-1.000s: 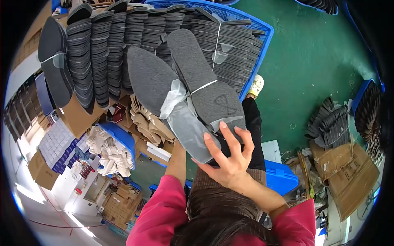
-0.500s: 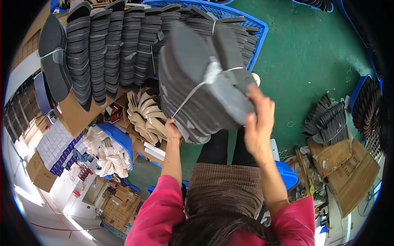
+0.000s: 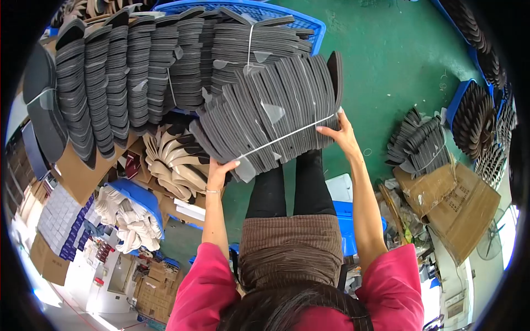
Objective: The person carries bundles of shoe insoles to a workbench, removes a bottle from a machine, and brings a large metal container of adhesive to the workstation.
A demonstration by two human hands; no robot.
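Between my two hands is a thick bundle of grey insoles (image 3: 276, 110), bound by a white strap and lying sideways with the sole edges facing up. My left hand (image 3: 220, 170) grips its lower left end, thumb over the edge. At the right end, my right hand (image 3: 341, 134) holds the bundle with thumb and fingers, close to the strap. Just behind it, rows of similar stacked insoles (image 3: 141, 77) fill the space at the upper left; another strapped bundle (image 3: 243, 44) lies there. The undersides of both hands are hidden.
A blue crate (image 3: 317, 27) stands behind the stacks. Cream curved pieces (image 3: 174, 163) and a blue bin of white pieces (image 3: 141, 198) sit at left. On the right are another insole pile (image 3: 422, 140), a cardboard box (image 3: 461, 209) and filled blue baskets (image 3: 455, 102).
The bundle has turned from a tilted, end-on pose to lying sideways across my hands. My right hand has come to its right end, and the view has shifted slightly.
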